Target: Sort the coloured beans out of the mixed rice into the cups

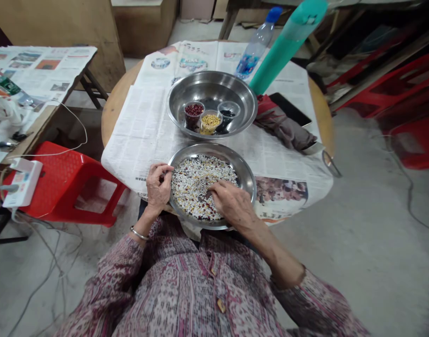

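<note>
Grains (pixel 189 180) lie under bunched right fingers (pixel 217 188), beside left fingers (pixel 164 169) curled at the pan (pixel 249 180), both grips unclear.

The right hand (pixel 233 203) hides part of the grain mix (pixel 196 180); whether it pinches any is too small to tell. Edges cut off 1 teal tube (pixel 283 54), far, and 1 red stool (pixel 416 145), right.

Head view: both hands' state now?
Left hand: partly curled at the rim of the near round silver metal pan; grip unclear.
Right hand: fingers bunched at mixed white, yellow and dark-red grains; whether gripping any cannot be told.
</note>
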`<state>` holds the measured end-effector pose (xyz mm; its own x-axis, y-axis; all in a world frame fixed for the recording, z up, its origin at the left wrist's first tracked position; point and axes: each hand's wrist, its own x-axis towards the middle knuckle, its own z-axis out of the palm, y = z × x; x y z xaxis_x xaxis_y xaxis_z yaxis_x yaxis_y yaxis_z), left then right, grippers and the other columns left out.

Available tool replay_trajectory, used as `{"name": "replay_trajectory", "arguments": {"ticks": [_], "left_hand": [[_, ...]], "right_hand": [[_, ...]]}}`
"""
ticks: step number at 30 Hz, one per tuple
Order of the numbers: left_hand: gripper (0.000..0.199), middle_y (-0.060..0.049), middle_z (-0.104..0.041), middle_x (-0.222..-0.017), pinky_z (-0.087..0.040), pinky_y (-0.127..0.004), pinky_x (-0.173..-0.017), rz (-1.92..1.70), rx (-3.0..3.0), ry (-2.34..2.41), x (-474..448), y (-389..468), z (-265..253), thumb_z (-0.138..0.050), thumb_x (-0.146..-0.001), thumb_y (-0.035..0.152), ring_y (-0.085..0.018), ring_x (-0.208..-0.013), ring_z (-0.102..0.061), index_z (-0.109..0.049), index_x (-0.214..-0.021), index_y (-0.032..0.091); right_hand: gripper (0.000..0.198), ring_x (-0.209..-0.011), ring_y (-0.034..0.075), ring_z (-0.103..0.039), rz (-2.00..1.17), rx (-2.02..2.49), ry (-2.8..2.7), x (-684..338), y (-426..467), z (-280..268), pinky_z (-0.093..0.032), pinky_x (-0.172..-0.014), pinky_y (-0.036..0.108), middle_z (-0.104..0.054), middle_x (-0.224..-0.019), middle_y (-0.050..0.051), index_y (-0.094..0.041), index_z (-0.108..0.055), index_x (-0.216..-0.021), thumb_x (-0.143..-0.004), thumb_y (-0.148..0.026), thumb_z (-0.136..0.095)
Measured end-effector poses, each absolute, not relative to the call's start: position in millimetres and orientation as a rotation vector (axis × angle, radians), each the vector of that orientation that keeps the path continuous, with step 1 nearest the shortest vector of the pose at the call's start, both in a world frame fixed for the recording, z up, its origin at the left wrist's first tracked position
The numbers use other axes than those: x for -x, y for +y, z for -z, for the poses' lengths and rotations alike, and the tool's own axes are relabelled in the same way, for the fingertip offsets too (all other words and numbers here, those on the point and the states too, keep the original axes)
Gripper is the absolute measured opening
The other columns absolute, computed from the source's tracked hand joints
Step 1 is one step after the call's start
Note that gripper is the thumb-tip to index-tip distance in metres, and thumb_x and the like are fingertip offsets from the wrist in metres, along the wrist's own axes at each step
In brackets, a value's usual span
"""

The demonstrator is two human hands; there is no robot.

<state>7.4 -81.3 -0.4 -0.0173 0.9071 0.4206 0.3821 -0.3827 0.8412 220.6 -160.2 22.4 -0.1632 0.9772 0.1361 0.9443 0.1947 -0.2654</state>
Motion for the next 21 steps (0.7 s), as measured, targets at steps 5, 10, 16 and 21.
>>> {"name": "replay_trajectory", "arguments": {"ticks": [5,10,16,21], "left_hand": [[0.018,-0.003,-0.061,-0.098,-0.049,-0.024,-0.070,-1.395,-1.781,1.327,-7.5,-82.1,0.1,-0.059,-0.087,0.005,-0.014,-0.083,-0.059,-0.069,-0.089,0.020],[0.018,-0.003,-0.061,-0.099,-0.049,-0.024,-0.069,-1.388,-1.766,1.331,-7.5,-82.7,0.2,-0.059,-0.087,0.004,-0.012,-0.079,-0.058,-0.069,-0.088,0.019],[0.019,-0.003,-0.061,-0.098,-0.049,-0.025,-0.069,-1.374,-1.761,1.326,-7.7,-83.3,-0.9,-0.059,-0.088,0.004,-0.012,-0.078,-0.057,-0.069,-0.089,0.020],[0.019,-0.003,-0.061,-0.098,-0.049,-0.025,-0.067,-1.393,-1.753,1.319,-8.0,-82.8,0.4,-0.060,-0.087,0.004,-0.013,-0.079,-0.058,-0.069,-0.088,0.021]], "right_hand": [[0.014,-0.089,0.019,-0.066,-0.382,1.556,-2.240,-217.2,-162.3,-32.7,-0.052,-0.079,0.031,-0.071,-0.096,0.006,-0.020,-0.069,-0.102,-0.095,-0.018,-0.056],[0.017,-0.088,0.017,-0.062,-0.460,1.263,-2.539,-196.0,-157.9,-33.1,-0.049,-0.072,0.028,-0.067,-0.096,0.006,-0.022,-0.070,-0.106,-0.094,-0.016,-0.058],[0.022,-0.094,0.022,-0.062,-0.123,1.591,-2.425,-204.3,-132.6,-29.9,-0.049,-0.075,0.031,-0.069,-0.100,0.010,-0.019,-0.069,-0.109,-0.097,-0.016,-0.051],[0.019,-0.097,0.022,-0.064,0.030,1.751,-2.224,-227.1,-131.5,-40.5,-0.048,-0.077,0.031,-0.071,-0.103,0.009,-0.020,-0.070,-0.106,-0.097,-0.022,-0.053]]}}
